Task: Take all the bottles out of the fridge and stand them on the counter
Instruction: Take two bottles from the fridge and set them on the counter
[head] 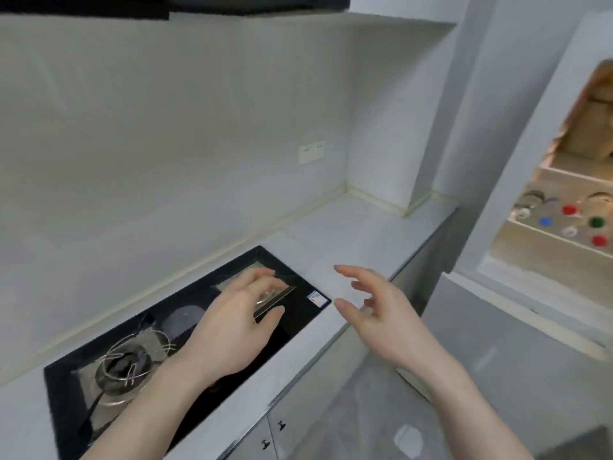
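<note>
**Both hands empty over the bench, bottles sitting in the fridge door**

Nearest to you: cabinet doors [265, 436] under the bench edge, small dark handles showing, grey floor [464, 376] to their right.

Your left hand [232, 323] is hovering over the black cooktop [298, 313], fingers spread and relaxed, thumb out to the right. Grip is apart, holding nothing. Can't tell whether the fingertips are touching the glass.

Your right hand [381, 313] is hanging above the bench's front edge, just right of the cooktop corner, fingers loosely fanned and pointing left. Grip also apart, nothing in it.

Cooktop is sitting flush in the white bench [358, 227]. Left burner [122, 370] is carrying a wire pan support; the right one is mostly hidden under your left hand. Small blue-and-white sticker [316, 298] is lying at the cooktop's right corner.

Further back: the bench is running into a corner, with a white double socket [311, 151] on the wall above it.

Far right: fridge [530, 194] is standing open. Bottles [570, 220] are standing upright in a door shelf, seen from above — red, blue, green and pale caps visible, packed close. Image is blurred there, so exact count is unclear. Upper shelf is holding something tan, too blurry to identify.
</note>
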`<state>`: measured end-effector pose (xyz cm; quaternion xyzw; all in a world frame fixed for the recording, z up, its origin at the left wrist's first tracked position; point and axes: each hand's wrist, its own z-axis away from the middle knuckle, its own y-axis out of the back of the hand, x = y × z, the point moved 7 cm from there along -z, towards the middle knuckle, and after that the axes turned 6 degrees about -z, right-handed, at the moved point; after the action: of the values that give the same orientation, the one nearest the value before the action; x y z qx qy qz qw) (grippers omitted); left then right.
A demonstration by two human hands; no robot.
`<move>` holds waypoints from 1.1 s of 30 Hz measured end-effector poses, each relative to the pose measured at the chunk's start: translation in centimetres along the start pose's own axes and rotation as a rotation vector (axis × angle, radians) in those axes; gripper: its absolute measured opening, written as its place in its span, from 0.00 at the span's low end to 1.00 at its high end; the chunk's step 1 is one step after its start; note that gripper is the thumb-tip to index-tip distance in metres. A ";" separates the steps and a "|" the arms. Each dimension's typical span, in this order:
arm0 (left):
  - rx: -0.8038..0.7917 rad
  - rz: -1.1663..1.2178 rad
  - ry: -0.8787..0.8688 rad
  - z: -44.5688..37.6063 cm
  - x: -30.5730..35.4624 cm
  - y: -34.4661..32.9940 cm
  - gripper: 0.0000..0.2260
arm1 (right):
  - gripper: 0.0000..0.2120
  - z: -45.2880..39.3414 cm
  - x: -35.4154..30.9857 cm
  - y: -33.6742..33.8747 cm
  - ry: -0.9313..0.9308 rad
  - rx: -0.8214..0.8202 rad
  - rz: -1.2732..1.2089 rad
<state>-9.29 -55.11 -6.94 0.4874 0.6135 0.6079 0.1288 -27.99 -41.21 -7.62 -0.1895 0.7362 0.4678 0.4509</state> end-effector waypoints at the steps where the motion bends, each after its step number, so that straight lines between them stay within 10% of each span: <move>1: -0.016 0.007 -0.047 -1.8 1.5 -0.9 0.12 | 0.22 0.1 1.0 1.8 -0.024 0.042 0.013; 33: -0.383 0.173 -0.709 -32.1 21.4 -18.6 0.12 | 0.21 -5.4 13.0 26.1 -0.384 0.716 0.177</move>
<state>-52.14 -54.91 -6.52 0.6838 0.3635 0.5140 0.3691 -55.70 -31.25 -4.20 0.1339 0.7683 0.2459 0.5756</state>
